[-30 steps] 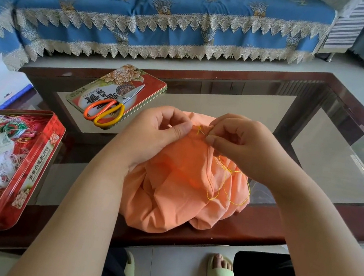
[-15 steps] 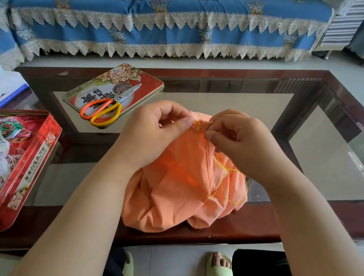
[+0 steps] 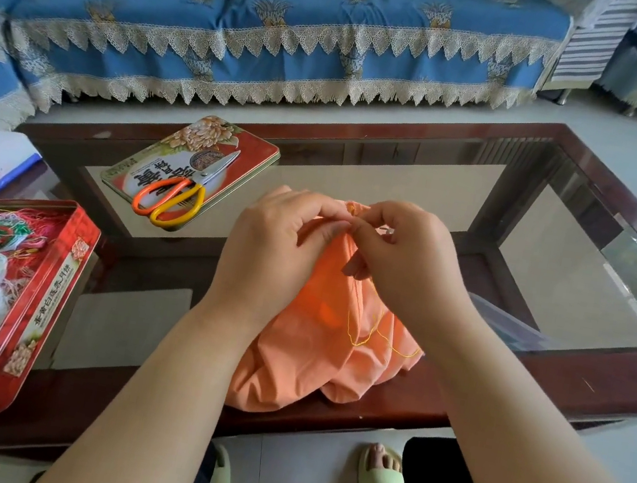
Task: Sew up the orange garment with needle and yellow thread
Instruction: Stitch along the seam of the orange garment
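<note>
Orange garment (image 3: pixel 315 350) is bunched on the near edge of the coffee table (image 3: pixel 410 138), spilling toward the person. Both hands meet at the garment's raised top fold. Left hand (image 3: pixel 278 247) has fingers curled, pinching the fold between thumb and forefinger. Right hand (image 3: pixel 407 256) is just right of that pinch, fingertips closed together on something small, probably the needle, though it's too fine to make out here. Yellow thread (image 3: pixel 364 335) hangs in slack loops below the right hand, down the garment's front. Seam runs roughly left-right between the two pinches, so the next stitch likely goes along that line, right hand nearer the working point. Scissors (image 3: pixel 181 197) lie on a tin lid (image 3: pixel 249 141) left of the garment; open thread tin (image 3: pixel 61 282) farther left.
</note>
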